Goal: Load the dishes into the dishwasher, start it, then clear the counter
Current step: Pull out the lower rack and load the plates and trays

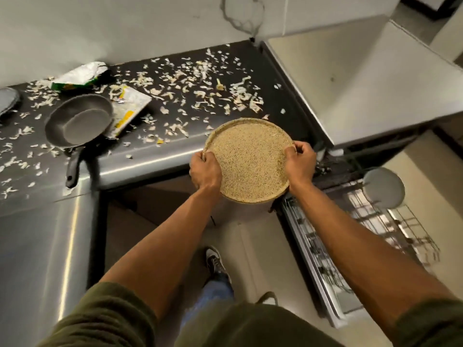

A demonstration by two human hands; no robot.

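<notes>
The bench (150, 162) is strewn with pale peels (200, 78); a grey dish (7, 98) at its left is cut off. The dishwasher rack (363, 219), low at the right, is blurred and holds one white plate (384, 187). My left hand (205, 171) and right hand (299, 162) each have a closed grip on the round tray (250, 159) at its rim, above the near bench edge.

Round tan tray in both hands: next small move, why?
Probably carry the round tan speckled tray right, toward the open wire dishwasher rack: left hand and right hand grip its rim, and it overhangs the steel counter edge.
</notes>
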